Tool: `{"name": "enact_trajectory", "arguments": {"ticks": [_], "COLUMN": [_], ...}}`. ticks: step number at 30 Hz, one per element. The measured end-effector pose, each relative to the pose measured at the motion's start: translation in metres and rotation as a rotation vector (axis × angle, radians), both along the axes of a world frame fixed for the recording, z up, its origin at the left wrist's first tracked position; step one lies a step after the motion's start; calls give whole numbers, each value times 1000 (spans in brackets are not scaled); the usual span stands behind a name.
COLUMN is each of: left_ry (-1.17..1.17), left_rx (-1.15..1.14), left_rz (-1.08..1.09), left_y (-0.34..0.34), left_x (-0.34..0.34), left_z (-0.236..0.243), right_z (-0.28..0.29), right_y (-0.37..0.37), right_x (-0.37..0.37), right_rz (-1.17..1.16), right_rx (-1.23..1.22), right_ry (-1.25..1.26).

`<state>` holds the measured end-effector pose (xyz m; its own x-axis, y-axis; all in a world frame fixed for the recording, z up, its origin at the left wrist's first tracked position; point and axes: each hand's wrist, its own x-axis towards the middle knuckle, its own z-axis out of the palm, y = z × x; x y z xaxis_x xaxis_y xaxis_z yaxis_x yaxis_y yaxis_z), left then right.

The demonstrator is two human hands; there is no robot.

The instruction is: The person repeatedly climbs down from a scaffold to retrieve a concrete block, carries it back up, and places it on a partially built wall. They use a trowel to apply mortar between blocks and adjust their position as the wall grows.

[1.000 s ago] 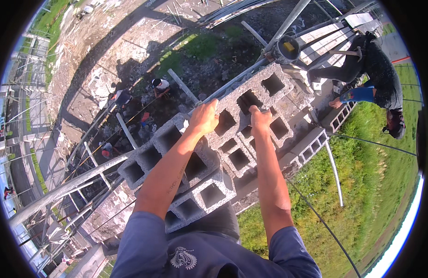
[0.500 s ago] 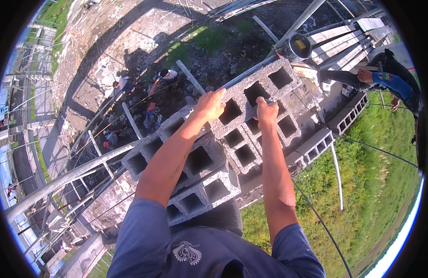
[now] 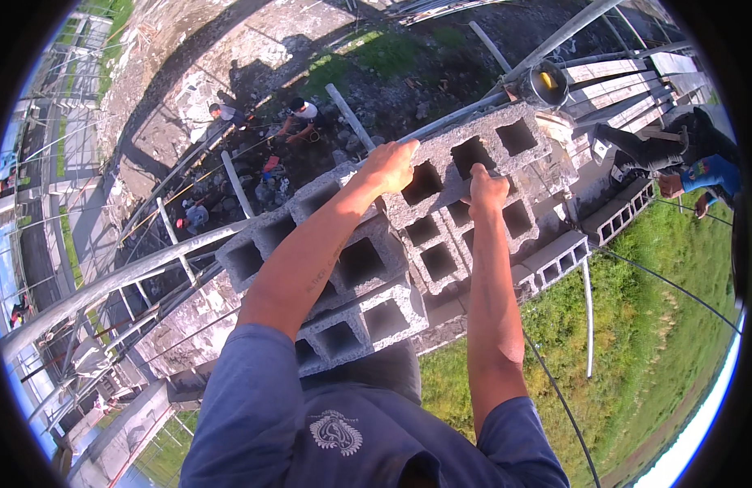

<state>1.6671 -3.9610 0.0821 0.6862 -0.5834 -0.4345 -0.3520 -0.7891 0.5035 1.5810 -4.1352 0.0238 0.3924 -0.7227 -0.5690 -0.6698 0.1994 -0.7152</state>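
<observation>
Gripping a grey hollow concrete block (image 3: pixel 482 154) with both hands, just above the centre of the frame. My left hand (image 3: pixel 390 165) is clamped over the block's near-left edge, fingers curled down its outer face. My right hand (image 3: pixel 487 191) is closed on the block's near long side, fingers hooked into one of its open cells. The two hands sit apart, one at each side of the block's near end, with the block reaching away from them toward the upper right.

Item, beneath it: a course of stacked blocks (image 3: pixel 343 276) of the same grey kind, cells open upward, running from centre-left to centre-right; the held block rests on or just above these, I cannot tell which.

Item, upper right: the open end of a metal pipe (image 3: pixel 545 84), just beyond the block's far corner.

Item, far right edge: another person (image 3: pixel 693 159) in dark clothing with a blue sleeve, bent over near wooden planks (image 3: pixel 636 69).

Item, upper left, far below: several people (image 3: pixel 299 115) on bare ground among scaffold tubes (image 3: pixel 115 281).

Item, lower right: green grass (image 3: pixel 661 325).

Item, bottom centre: my blue shirt (image 3: pixel 327 423).
</observation>
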Motion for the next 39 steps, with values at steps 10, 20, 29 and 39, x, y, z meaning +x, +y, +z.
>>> {"name": "enact_trajectory", "arguments": {"ticks": [10,20,29,39], "left_ry": [-48,-138,-164,276], "left_rx": [-51,-689,-703,-114], "left_rz": [12,680,1361,1767], "left_y": [9,217,512,704], "left_x": [-3,-21,-75,-438], "left_z": [9,40,54,-69], "right_z": [-28,4,28,-38], "right_y": [5,-20,136,119], "right_x": [-17,-265,-284,-280], "right_rz": [88,42,80,430], "right_rx": [-181,-104,-105,-799], "right_ry": [-37,316,79,490]}}
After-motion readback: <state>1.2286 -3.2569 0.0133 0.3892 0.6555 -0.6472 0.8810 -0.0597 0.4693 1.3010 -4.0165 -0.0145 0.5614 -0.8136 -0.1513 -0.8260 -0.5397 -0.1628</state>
